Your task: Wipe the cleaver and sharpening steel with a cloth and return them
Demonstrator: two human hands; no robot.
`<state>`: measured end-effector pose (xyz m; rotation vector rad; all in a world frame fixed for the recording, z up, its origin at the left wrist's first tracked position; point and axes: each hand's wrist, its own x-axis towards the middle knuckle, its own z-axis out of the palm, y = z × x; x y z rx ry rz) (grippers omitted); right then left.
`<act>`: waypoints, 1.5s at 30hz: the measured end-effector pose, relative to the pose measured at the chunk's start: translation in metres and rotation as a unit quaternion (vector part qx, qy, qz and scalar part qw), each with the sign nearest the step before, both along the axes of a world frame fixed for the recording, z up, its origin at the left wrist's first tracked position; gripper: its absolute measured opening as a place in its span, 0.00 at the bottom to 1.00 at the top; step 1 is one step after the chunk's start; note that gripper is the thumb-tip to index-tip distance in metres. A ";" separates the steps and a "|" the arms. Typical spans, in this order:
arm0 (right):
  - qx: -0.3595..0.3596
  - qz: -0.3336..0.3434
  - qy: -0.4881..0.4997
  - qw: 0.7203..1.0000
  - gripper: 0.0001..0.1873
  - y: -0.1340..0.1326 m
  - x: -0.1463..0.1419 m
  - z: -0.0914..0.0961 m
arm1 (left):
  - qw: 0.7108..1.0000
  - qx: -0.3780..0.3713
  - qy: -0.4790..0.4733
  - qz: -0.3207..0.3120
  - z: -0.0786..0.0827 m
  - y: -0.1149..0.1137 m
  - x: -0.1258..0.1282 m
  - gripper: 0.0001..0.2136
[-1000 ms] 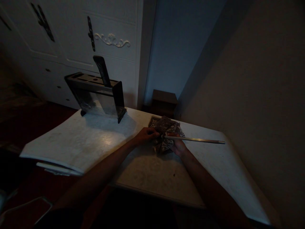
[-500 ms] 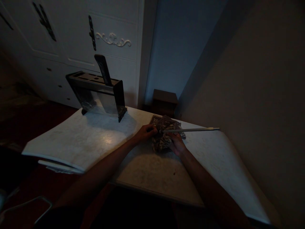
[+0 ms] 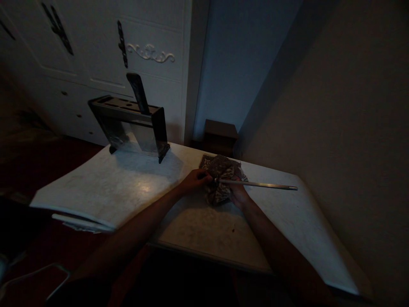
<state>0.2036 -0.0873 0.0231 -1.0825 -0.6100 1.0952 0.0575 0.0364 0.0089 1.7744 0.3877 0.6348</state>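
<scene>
A honing steel (image 3: pixel 262 184) lies nearly level over the table, its thin metal rod pointing right with a bright tip. My left hand (image 3: pixel 195 181) is closed around its handle end, which is mostly hidden by fingers and shadow. Below and behind the rod is a bunched brown patterned cloth (image 3: pixel 220 162). My right hand (image 3: pixel 239 192) is closed on the cloth's right side, just under the rod; some of its fingers are hidden in the folds.
On the table's (image 3: pixel 198 230) far left stands a knife block (image 3: pixel 128 123) with clear sides and one black-handled knife (image 3: pixel 138 91) in it. White cabinets (image 3: pixel 153 25) rise behind. A wall (image 3: pixel 351 106) borders the table on the right. A small dark speck (image 3: pixel 233 230) lies near the front edge.
The honing steel's tip has swung down, toward me, and slightly right. Both hands stay at about the same place, with the cloth shifted slightly.
</scene>
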 end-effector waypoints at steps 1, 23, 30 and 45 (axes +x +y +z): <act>0.005 0.001 0.006 1.000 0.20 0.000 0.000 0.000 | 1.000 -0.003 -0.002 0.003 0.000 -0.001 0.001 0.23; -0.003 -0.007 0.053 0.999 0.21 0.003 -0.004 -0.001 | 0.988 -0.092 -0.103 0.076 -0.004 -0.011 0.006 0.21; -0.004 -0.027 0.054 0.998 0.20 0.004 -0.002 -0.006 | 0.990 -0.011 -0.094 0.103 -0.002 -0.011 0.004 0.13; -0.002 0.023 0.054 0.998 0.15 -0.001 -0.001 -0.001 | 0.992 0.070 -0.039 0.100 -0.001 -0.015 0.001 0.13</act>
